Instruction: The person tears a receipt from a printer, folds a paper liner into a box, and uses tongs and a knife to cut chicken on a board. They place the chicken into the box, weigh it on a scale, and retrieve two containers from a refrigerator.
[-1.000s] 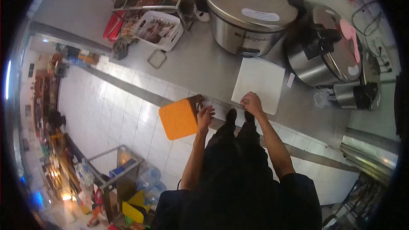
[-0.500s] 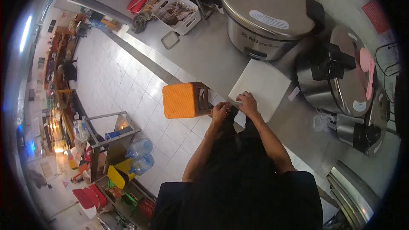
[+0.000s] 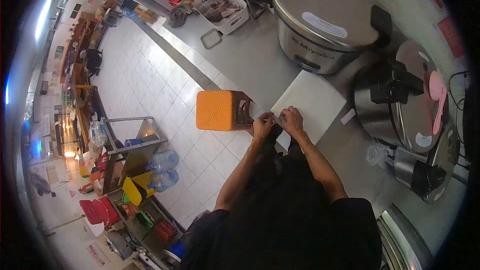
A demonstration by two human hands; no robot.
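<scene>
My left hand [image 3: 263, 125] is just off the counter's front edge, fingertips pinched together. Close beside it, my right hand [image 3: 292, 120] is also closed, over the near left corner of a white board [image 3: 316, 101]. The fingertips of both hands almost meet. Something small and thin may be between them, but it is too small to name. The board lies flat on the metal counter [image 3: 245, 65], with a small white slip [image 3: 348, 116] on its right.
Large steel cookers [image 3: 320, 25] stand along the wall, one with a pink rice paddle [image 3: 438, 101] on its lid. A white basket [image 3: 221, 10] with small packets sits at the far end. An orange stool [image 3: 216, 110] stands left of the counter. Water bottles [image 3: 163, 170] are on the floor.
The view has shifted a little. My hands have stayed at the board's corner, and their fingertips now come closer together.
</scene>
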